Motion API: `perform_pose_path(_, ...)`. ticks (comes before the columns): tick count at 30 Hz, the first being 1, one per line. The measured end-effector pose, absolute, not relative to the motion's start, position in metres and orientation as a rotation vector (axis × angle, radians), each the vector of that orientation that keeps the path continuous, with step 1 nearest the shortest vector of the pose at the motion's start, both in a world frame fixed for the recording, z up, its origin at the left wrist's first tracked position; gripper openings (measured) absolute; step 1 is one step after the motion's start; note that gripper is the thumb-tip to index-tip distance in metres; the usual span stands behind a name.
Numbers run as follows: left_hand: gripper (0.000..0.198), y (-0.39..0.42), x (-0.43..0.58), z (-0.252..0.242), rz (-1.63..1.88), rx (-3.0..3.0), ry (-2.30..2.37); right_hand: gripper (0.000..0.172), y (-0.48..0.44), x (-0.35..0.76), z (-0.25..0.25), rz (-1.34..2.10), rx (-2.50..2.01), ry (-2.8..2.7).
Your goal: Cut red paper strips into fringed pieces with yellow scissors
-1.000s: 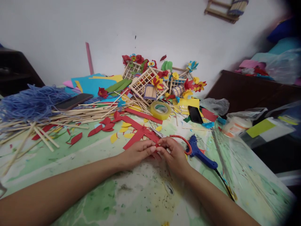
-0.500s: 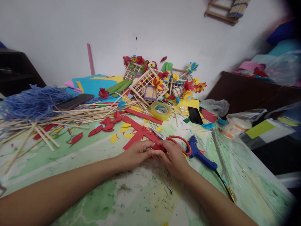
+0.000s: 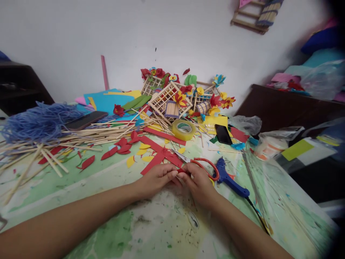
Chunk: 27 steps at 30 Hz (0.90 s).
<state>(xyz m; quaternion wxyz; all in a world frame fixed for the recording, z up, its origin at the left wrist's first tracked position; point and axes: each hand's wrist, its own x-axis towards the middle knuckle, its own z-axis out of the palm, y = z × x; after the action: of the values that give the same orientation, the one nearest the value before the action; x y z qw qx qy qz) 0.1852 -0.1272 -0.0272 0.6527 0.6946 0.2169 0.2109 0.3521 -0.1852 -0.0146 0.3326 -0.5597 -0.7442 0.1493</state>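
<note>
My left hand (image 3: 157, 181) and my right hand (image 3: 199, 187) meet at the middle of the painted table, their fingertips pinching a small red paper piece (image 3: 181, 171) that is mostly hidden. Just beyond my right hand lie red-handled scissors (image 3: 198, 162), blades pointing left and touching neither hand clearly. A blue hot glue gun (image 3: 229, 179) rests to the right of that hand, its black cord trailing toward the table's front. Beyond my left hand lie crossed red paper strips (image 3: 159, 157) and yellow paper petals (image 3: 142, 152).
A heap of paper flowers, wooden stick lattices and loose sticks (image 3: 167, 100) fills the back, with blue yarn (image 3: 37, 124) at left. A tape roll (image 3: 183, 130) and black phone (image 3: 223, 134) lie nearby. Plastic sheeting (image 3: 280, 183) covers the right side.
My fingertips have drawn closer around the red piece, leaving less of it showing. The whole scene sits slightly lower in the view as my head tilts.
</note>
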Motion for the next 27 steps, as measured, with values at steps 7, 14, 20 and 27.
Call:
perform_pose_path(7, 0.026, -0.125, 0.182, -0.024, 0.544, 1.978, 0.584, 0.020, -0.184, 0.351, -0.016, 0.490, -1.478, -1.894)
perform_pose_path(14, 0.029, -0.123, 0.175, -0.027, 0.586, 2.367, 0.626, 0.031, -0.184, 0.353, -0.013, 0.407, -1.481, -2.018)
perform_pose_path(20, 0.030, -0.116, 0.172, -0.022, 0.571, 2.422, 0.669, 0.030, -0.181, 0.352, -0.013, 0.321, -1.457, -2.019)
perform_pose_path(27, 0.034, -0.107, 0.174, -0.015, 0.728, 2.091, 0.712, 0.027, -0.179, 0.352, -0.013, 0.164, -1.527, -1.975)
